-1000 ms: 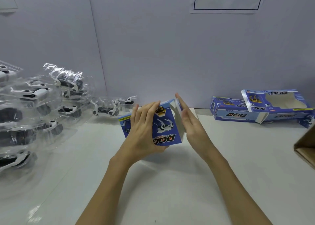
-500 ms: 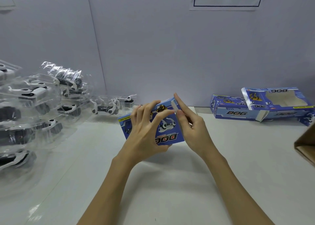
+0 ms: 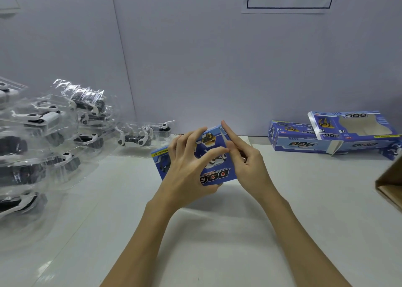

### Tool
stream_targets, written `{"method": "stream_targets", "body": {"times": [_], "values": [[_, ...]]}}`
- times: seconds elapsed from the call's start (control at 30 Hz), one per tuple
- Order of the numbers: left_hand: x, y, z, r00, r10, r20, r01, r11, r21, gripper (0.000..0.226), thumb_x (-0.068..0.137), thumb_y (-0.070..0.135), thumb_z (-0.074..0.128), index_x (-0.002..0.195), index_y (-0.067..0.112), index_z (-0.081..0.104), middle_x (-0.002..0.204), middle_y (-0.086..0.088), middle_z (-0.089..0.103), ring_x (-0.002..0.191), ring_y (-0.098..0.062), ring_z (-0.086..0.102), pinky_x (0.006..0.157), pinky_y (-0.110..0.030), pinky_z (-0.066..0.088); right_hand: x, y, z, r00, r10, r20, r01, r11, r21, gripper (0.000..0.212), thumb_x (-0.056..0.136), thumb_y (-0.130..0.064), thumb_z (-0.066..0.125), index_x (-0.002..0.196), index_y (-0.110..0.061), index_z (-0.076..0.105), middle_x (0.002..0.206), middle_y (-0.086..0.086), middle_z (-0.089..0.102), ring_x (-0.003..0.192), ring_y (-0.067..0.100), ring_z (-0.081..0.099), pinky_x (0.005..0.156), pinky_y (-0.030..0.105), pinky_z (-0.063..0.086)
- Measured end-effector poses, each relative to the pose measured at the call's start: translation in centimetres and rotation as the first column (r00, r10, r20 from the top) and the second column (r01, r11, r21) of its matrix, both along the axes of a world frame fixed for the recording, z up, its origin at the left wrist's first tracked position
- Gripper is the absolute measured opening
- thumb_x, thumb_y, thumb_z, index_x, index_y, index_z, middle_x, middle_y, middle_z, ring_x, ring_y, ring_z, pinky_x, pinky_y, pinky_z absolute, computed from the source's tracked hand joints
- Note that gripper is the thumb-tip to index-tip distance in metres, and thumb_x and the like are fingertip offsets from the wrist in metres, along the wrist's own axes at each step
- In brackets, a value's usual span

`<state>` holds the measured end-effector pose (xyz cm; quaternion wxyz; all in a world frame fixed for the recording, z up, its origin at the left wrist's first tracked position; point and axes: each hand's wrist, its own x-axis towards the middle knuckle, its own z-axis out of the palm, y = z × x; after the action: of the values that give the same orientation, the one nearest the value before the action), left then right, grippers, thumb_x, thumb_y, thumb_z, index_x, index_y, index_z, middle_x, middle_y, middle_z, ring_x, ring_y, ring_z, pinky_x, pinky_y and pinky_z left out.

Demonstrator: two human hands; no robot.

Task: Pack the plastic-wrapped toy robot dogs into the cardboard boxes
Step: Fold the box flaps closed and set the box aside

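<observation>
A blue cardboard "DOG" box is held a little above the white table, tilted, its printed face toward me. My left hand grips it across the front and left side, thumb reaching to the right edge. My right hand presses against the box's right end, forefinger pointing up along the end flap. What is inside the box is hidden. Several toy robot dogs in clear plastic shells are piled at the left, with one more lying by the wall.
Two more blue DOG boxes, one stacked on the other with a window cut-out, lie at the back right by the wall. A brown carton corner juts in at the right edge. The white table extends toward me.
My right hand has closed in from beside the box onto its right end, fingers folding against the flap. My left thumb has slid across the front. The box stays in place.
</observation>
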<state>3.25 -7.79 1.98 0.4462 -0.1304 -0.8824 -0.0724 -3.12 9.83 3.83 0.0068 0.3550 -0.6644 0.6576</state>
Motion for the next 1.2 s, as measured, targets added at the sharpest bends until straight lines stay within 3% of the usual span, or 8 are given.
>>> {"method": "stream_targets", "body": {"times": [0.27, 0.37, 0.47, 0.57, 0.63, 0.87, 1.0, 1.2], "values": [[0.1, -0.3, 0.4, 0.998, -0.055, -0.013, 0.055, 0.998, 0.034, 0.081, 0.073, 0.054, 0.088, 0.142, 0.039, 0.050, 0.167, -0.015, 0.028, 0.155, -0.033, 0.024, 0.121, -0.066, 0.019, 1.5, -1.1, 0.8, 0.999, 0.036, -0.024, -0.032, 0.991, 0.129, 0.049, 0.102, -0.053, 0.027, 0.149, -0.065, 0.021, 0.172, -0.011, 0.012, 0.148, 0.019, 0.042, 0.106, 0.051, 0.054], [0.3, -0.3, 0.7, 0.999, -0.036, 0.009, 0.036, 0.999, -0.011, 0.086, 0.073, 0.053, 0.089, 0.148, 0.041, 0.047, 0.168, -0.019, 0.025, 0.156, -0.039, 0.023, 0.121, -0.067, 0.018, 0.9, -0.3, 0.8, 0.984, 0.159, 0.084, -0.162, 0.987, 0.024, 0.057, 0.104, -0.045, 0.034, 0.159, -0.047, 0.024, 0.165, -0.010, 0.035, 0.142, 0.015, 0.051, 0.102, 0.041, 0.058], [0.7, -0.5, 1.0, 1.000, -0.012, -0.022, 0.012, 0.999, 0.034, 0.084, 0.075, 0.059, 0.083, 0.149, 0.045, 0.047, 0.168, -0.015, 0.026, 0.154, -0.033, 0.028, 0.121, -0.058, 0.023, 0.0, 1.0, 0.8, 0.985, 0.166, 0.055, -0.165, 0.986, -0.024, 0.049, 0.110, -0.026, 0.042, 0.158, -0.027, 0.039, 0.145, -0.017, 0.059, 0.135, 0.001, 0.055, 0.102, 0.027, 0.055], [1.2, -0.2, 1.3, 0.999, 0.009, -0.046, -0.001, 0.985, 0.170, 0.081, 0.075, 0.067, 0.077, 0.148, 0.051, 0.047, 0.164, -0.006, 0.030, 0.148, -0.025, 0.033, 0.114, -0.047, 0.029, 0.1, 0.9, 1.1, 0.979, 0.167, 0.119, -0.157, 0.983, -0.092, 0.047, 0.104, -0.033, 0.051, 0.151, -0.032, 0.051, 0.140, -0.014, 0.065, 0.133, 0.014, 0.060, 0.090, 0.037, 0.062], [1.3, 0.4, 1.3, 0.997, 0.043, -0.062, -0.030, 0.982, 0.187, 0.081, 0.073, 0.069, 0.077, 0.146, 0.052, 0.046, 0.160, -0.005, 0.034, 0.144, -0.024, 0.034, 0.108, -0.048, 0.033, 0.6, 0.3, 1.2, 0.994, 0.094, 0.057, -0.088, 0.992, -0.092, 0.044, 0.102, -0.036, 0.051, 0.146, -0.033, 0.057, 0.131, -0.013, 0.069, 0.125, 0.015, 0.066, 0.079, 0.029, 0.063], [1.2, 1.1, 1.2, 0.992, 0.084, -0.094, -0.064, 0.978, 0.198, 0.080, 0.070, 0.065, 0.077, 0.142, 0.048, 0.045, 0.154, -0.013, 0.040, 0.139, -0.030, 0.039, 0.103, -0.053, 0.038, 1.7, -1.4, 0.6, 0.999, -0.033, -0.030, 0.029, 0.992, -0.125, 0.048, 0.100, -0.044, 0.042, 0.147, -0.036, 0.052, 0.152, -0.003, 0.052, 0.135, 0.017, 0.056, 0.080, 0.023, 0.062], [1.3, 1.0, 1.2, 0.995, 0.071, -0.075, -0.053, 0.974, 0.221, 0.079, 0.072, 0.065, 0.075, 0.142, 0.046, 0.045, 0.155, -0.014, 0.040, 0.140, -0.031, 0.039, 0.107, -0.055, 0.037, 1.8, -0.9, 0.6, 0.997, 0.015, -0.073, -0.021, 0.997, -0.076, 0.051, 0.103, -0.041, 0.041, 0.153, -0.035, 0.046, 0.153, -0.004, 0.051, 0.139, 0.017, 0.054, 0.083, 0.030, 0.063], [1.4, 0.8, 1.4, 0.999, 0.036, -0.025, -0.030, 0.979, 0.202, 0.074, 0.076, 0.064, 0.076, 0.143, 0.049, 0.048, 0.162, -0.013, 0.033, 0.146, -0.029, 0.033, 0.110, -0.050, 0.029, 1.1, 1.0, 1.9, 0.985, 0.163, 0.058, -0.160, 0.985, -0.058, 0.046, 0.101, -0.031, 0.049, 0.146, -0.036, 0.052, 0.138, -0.012, 0.063, 0.135, 0.013, 0.056, 0.080, 0.027, 0.062]]}}
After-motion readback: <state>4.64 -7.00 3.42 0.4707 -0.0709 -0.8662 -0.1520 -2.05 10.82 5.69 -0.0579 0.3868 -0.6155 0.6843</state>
